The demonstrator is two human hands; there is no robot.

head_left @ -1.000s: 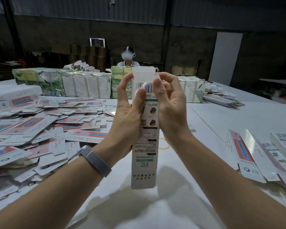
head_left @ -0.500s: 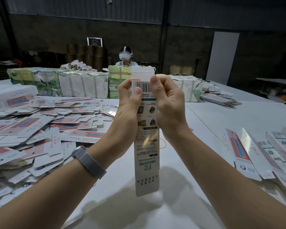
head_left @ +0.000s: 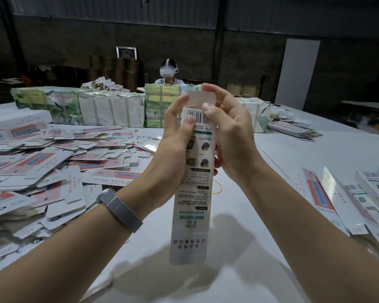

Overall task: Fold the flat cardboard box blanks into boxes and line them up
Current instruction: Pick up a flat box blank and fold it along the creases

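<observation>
Head | left hand point(head_left: 173, 136), right hand point(head_left: 230, 132) pinch slim printed cardboard box point(head_left: 194, 193)

This is a packing workshop in a warehouse-like hall, with dark corrugated metal walls point(head_left: 162, 16) above a bare concrete band and stacked brown cardboard cartons point(head_left: 116, 71) against the back. A broad white worktable point(head_left: 315, 154) carries a loose heap of flat pink-and-white printed cardboard box blanks point(head_left: 53, 162) and a row of paper-wrapped bundles of stock point(head_left: 109, 108). Behind them sits another worker wearing a white headset point(head_left: 168, 72).
</observation>
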